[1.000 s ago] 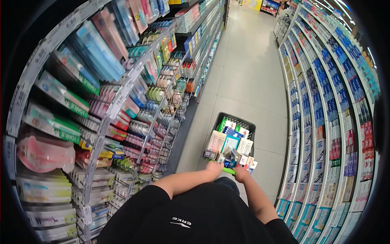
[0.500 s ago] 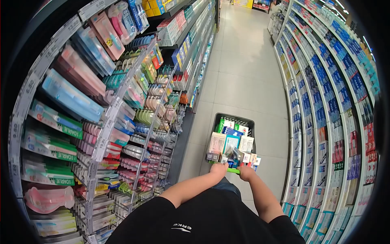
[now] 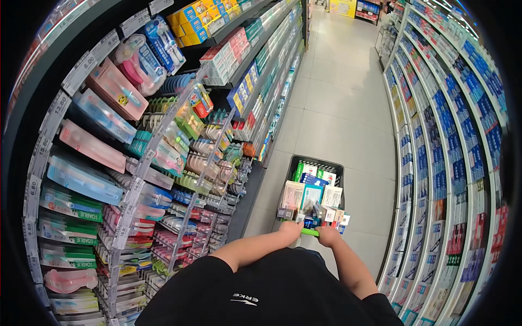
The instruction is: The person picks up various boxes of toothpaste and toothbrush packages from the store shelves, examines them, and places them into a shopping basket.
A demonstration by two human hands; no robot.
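My left hand (image 3: 290,231) is closed around the left end of a bright green handle (image 3: 310,232). On the handle's right end, my right hand (image 3: 328,236) is wrapped in the same way. Just beyond the hands is a dark shopping basket (image 3: 341,168) with perforated walls, and the handle is at its near side. Boxed goods fill it, among them a pale pink box (image 3: 293,194), a teal-and-white box (image 3: 311,196) and a cream box (image 3: 332,195). Smaller cartons crowd the near end; most are too small to read.
To my left, a shelf rack (image 3: 117,247) holds packaged toothbrushes, with price tags along its edges. Across the aisle, curved-looking shelves (image 3: 429,163) carry rows of boxed goods. A tiled floor (image 3: 345,103) runs between them toward a yellow display (image 3: 342,7) at the far end.
The left shelves have shifted downward in view and the aisle slightly right, as I move along and my view turns a little left. Both hands stay on the green handle.
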